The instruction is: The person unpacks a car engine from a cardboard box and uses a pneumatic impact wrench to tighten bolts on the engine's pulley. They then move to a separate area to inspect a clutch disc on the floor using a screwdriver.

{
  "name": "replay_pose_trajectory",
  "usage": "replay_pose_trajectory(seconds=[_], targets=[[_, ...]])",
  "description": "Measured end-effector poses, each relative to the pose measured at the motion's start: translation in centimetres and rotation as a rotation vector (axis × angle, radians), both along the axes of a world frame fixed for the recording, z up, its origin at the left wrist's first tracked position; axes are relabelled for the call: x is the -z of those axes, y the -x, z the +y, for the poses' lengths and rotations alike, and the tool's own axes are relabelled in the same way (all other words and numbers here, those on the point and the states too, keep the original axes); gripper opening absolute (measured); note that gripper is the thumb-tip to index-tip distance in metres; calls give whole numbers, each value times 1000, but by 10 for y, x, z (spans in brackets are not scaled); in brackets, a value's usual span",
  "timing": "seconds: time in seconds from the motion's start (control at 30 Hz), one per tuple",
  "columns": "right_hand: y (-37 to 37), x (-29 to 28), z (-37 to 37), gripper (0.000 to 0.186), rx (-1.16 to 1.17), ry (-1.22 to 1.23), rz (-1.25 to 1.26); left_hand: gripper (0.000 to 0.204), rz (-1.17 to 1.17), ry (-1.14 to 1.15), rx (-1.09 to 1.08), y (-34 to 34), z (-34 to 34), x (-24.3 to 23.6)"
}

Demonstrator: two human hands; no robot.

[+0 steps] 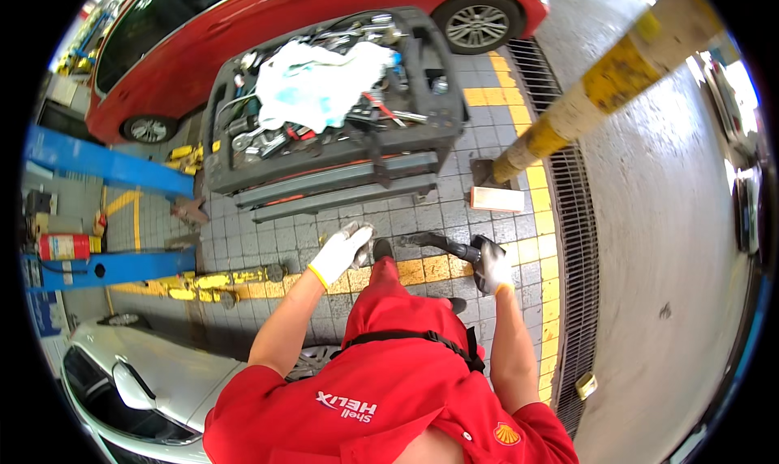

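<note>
My right hand (493, 268), in a white work glove, is closed round the grip of a black pistol-shaped power tool (459, 247). Its long dark nose points left, above the tiled floor. My left hand (345, 251) wears a white glove with a yellow cuff and grey smudges. Its fingers are loosely bent and apart, with nothing plainly in them. Ahead of both hands stands a dark tool cart (333, 172) with drawers. A crumpled white cloth (316, 83) lies over several wrenches, sockets and red-handled tools on its top.
A red car (195, 38) stands behind the cart, a silver car (174, 367) at lower left. Blue lift arms (114, 269) reach in from the left. On the right are a yellow post (600, 83), a small box (497, 199) at its foot, and a floor grate (578, 245).
</note>
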State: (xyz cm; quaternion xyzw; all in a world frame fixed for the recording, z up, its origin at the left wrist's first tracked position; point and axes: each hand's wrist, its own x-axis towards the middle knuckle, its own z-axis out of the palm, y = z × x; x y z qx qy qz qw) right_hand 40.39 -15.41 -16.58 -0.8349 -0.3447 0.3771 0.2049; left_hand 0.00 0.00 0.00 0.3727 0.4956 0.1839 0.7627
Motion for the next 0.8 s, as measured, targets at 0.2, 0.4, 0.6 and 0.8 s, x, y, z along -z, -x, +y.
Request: replay_pose_trajectory(seconds=[0.2,0.4,0.6,0.8], targets=[[-39,105,-351,43,748,332,502,20,68,62,-64,-71,-59,55],[-55,114,-500,33,1358,137,768,28,87,-184,-109,-129,2,9],[-33,105,-460,36,1429,-18,749,39,161,-230,-83,-139,35,9],[-5,100,-384,25,1217,-144,961,30,195,-356,-79,-140,46,11]])
